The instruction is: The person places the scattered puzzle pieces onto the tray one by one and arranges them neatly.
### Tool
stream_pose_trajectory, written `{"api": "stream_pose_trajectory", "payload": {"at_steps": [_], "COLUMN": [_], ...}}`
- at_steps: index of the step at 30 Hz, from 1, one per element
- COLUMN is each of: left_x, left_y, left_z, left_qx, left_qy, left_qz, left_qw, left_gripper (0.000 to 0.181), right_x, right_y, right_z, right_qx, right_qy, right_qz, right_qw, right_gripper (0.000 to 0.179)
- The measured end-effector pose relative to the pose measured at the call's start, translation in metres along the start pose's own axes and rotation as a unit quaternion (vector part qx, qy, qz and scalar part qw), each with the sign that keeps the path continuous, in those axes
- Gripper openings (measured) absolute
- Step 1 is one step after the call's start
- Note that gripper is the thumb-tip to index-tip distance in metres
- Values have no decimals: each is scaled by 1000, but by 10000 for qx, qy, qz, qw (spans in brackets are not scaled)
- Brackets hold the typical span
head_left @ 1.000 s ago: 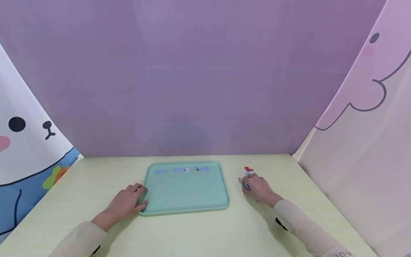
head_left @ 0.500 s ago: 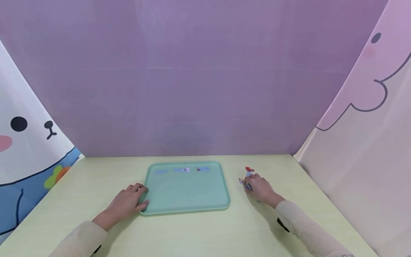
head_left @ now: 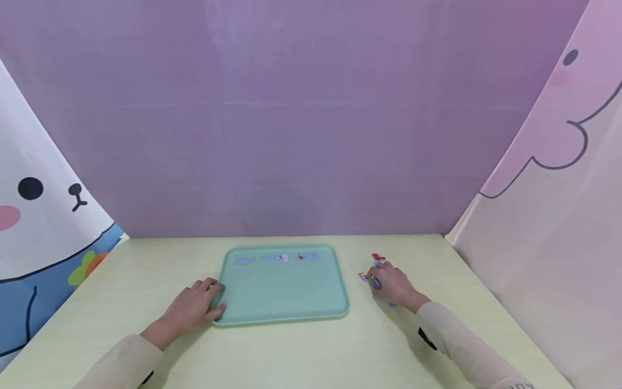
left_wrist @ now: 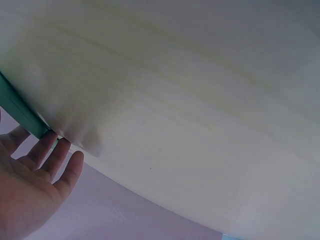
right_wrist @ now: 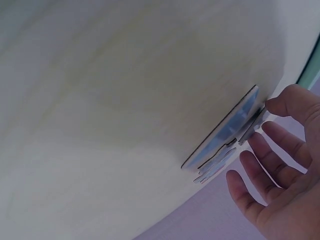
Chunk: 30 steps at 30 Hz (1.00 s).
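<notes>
My left hand [head_left: 191, 307] rests at the left rim of a mint-green tray [head_left: 282, 300], its fingers loosely bent against the edge. In the left wrist view the fingertips touch the tray's green edge [left_wrist: 20, 110]. To the right of the tray, my right hand [head_left: 393, 286] pinches a thin flat printed piece [right_wrist: 252, 127] between thumb and forefinger, low over the table. Beside it lie a longer blue flat piece [right_wrist: 222, 130], a red-topped piece [head_left: 378, 257] and a small piece [head_left: 363, 276] by the fingertips. The hand partly covers this group.
Three flat bluish pieces lie in a row along the tray's far side: left piece [head_left: 245, 261], middle piece [head_left: 276, 258], right piece [head_left: 308, 256]. A purple backdrop [head_left: 291, 135] closes off the table's far edge, with printed cloth panels left and right.
The right hand shifts very slightly right, then stays put over the pieces. The small piece by its fingertips turns and moves slightly left. The left hand holds its place.
</notes>
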State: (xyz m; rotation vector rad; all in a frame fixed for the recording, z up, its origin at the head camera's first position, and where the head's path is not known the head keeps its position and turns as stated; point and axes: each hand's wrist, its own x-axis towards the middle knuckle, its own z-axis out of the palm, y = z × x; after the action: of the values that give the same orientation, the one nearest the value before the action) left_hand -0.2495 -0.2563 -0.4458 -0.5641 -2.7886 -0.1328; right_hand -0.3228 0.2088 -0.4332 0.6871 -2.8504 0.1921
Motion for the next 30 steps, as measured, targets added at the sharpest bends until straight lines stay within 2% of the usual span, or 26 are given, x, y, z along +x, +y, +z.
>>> {"api": "stream_pose_trajectory", "payload": {"at_steps": [20,30], "left_x": [1,0], "left_y": [-1,1], "left_z": [1,-1], "left_qx": [62,-26], "left_qy": [51,9], "left_qz": [-4,-29], "left_qw": [10000,10000], "left_gripper": [40,40], "right_x": [5,5], "right_y": [3,0], "right_z": [-1,-11], "right_qx": [-249,-22], "right_qy": [28,156], "right_qz": [-132,-349], "right_qw": [9996,9993], "right_gripper": [29,31]}}
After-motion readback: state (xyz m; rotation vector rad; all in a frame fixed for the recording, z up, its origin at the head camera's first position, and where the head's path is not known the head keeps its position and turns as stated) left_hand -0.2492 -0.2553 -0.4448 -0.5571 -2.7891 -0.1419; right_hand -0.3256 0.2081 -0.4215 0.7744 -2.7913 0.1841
